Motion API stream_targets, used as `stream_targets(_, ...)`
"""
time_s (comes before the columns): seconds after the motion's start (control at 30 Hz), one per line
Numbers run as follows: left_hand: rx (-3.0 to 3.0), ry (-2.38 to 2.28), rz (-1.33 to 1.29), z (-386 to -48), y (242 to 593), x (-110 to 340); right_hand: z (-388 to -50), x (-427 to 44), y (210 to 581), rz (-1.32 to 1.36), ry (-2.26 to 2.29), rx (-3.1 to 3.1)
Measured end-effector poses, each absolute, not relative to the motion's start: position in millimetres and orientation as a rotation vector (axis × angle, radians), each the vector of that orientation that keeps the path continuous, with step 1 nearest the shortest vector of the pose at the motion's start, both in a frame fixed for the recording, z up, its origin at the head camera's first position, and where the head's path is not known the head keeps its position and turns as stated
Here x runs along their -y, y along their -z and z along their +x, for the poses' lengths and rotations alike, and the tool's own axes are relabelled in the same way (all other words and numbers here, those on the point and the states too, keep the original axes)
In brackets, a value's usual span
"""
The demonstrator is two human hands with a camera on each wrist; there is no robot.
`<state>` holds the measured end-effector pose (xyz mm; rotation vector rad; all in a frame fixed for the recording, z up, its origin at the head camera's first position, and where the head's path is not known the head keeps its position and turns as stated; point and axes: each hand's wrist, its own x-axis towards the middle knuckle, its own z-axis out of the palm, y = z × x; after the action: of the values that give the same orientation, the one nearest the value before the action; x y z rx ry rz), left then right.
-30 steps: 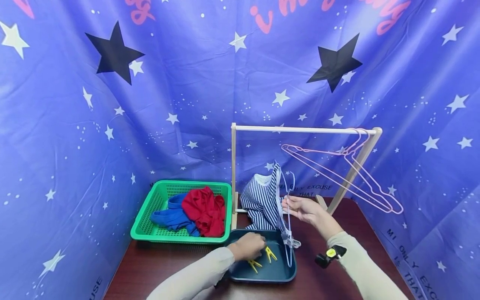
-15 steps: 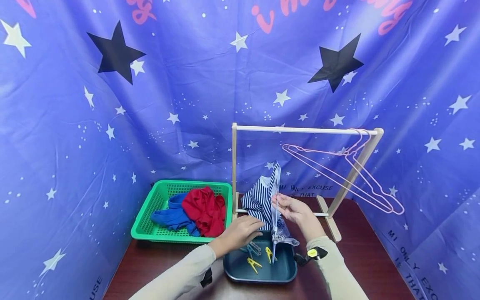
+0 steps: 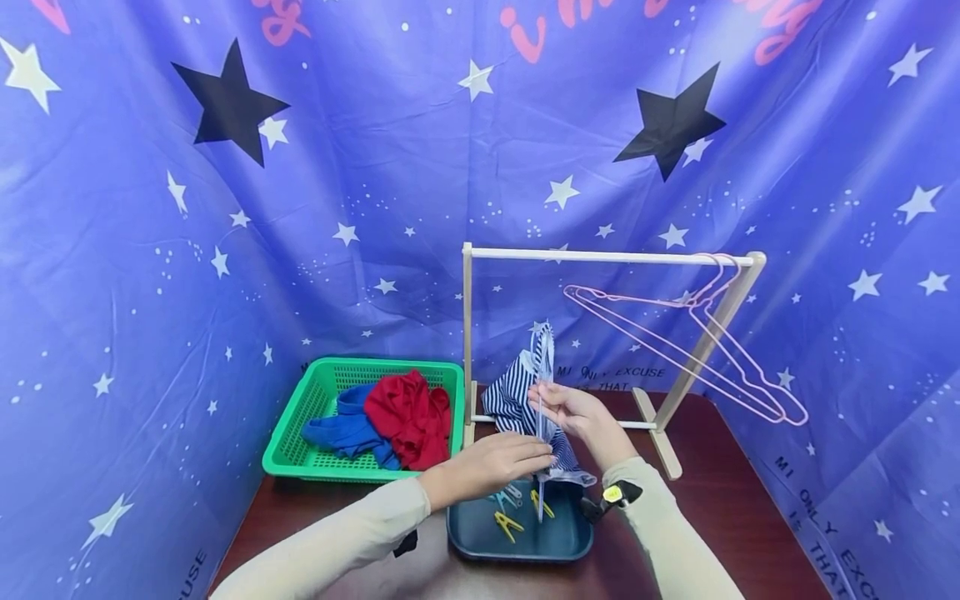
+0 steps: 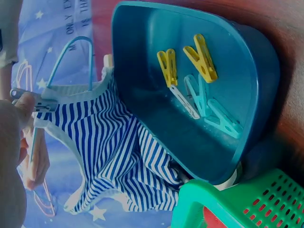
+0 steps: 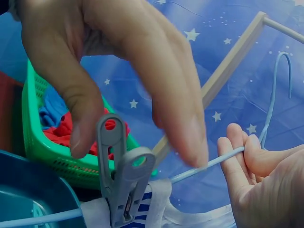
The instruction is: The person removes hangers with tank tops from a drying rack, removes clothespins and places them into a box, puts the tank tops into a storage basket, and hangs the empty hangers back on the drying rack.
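A blue-and-white striped sleeveless top (image 3: pixel 512 398) hangs over a light-blue wire hanger (image 5: pixel 228 155) above the dark tray (image 3: pixel 525 546). My right hand (image 3: pixel 581 415) pinches the hanger wire between thumb and fingers, below the hook. Clipped on the top's strap and the hanger is a grey clothespin (image 5: pixel 130 175). Over it is my left hand (image 3: pixel 491 462); the right wrist view shows its thumb and fingers spread apart on either side of the clothespin. From the left wrist view, the left thumb overlaps the clothespin, and contact is hard to judge.
Inside the tray lie yellow clothespins (image 4: pixel 202 59), teal clothespins (image 4: pixel 223 118) and a white one (image 4: pixel 184 102). A green basket (image 3: pixel 273 450) at left holds red cloth (image 3: pixel 408 421) and blue cloth (image 3: pixel 341 435). Pink hangers (image 3: pixel 675 354) hang on the wooden rack (image 3: pixel 600 256) behind.
My left hand has risen from the tray and moved right to the hanger, uncovering clothespins in the tray. My right hand has moved left with the hanger and top, turning the hanger edge-on.
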<state>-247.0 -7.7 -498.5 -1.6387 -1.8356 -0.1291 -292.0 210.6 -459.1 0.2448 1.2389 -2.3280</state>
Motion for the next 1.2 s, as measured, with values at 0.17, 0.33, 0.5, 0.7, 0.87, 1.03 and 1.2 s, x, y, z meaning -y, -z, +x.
stream_targets(0.17, 1.897, -0.008, -1.697, -242.0, 494.4, 6.9, -294.2, -206.4, 457.2, 0.209, 2.3, -1.282)
stream_targets(0.33, 1.897, -0.041, -1.735, -238.9, 489.7, 2.8, -294.8, -203.7, 457.1, 0.194, 2.278, -1.322)
stream_targets(0.5, 1.863, -0.122, -1.746, -237.8, 485.4, -0.5, -294.5, -200.3, 458.9, 0.174, 2.248, -1.382)
stream_targets(0.7, 1.825, -0.049, -1.784, -241.6, 482.4, -2.6, -294.9, -197.0, 463.2, 0.141, 2.199, -1.469)
stream_targets(0.87, 1.765, -0.041, -1.789, -243.5, 481.0, -4.4, -293.6, -197.0, 464.0, 0.091, 2.159, -1.523)
stream_targets(1.03, 1.761, -0.011, -1.79, -243.2, 480.2, -5.8, -292.3, -197.9, 465.0, 0.065, 2.131, -1.539)
stream_targets(1.2, 1.745, 0.012, -1.78, -243.2, 479.6, -7.2, -291.6, -198.2, 465.5, 0.073, 2.14, -1.522)
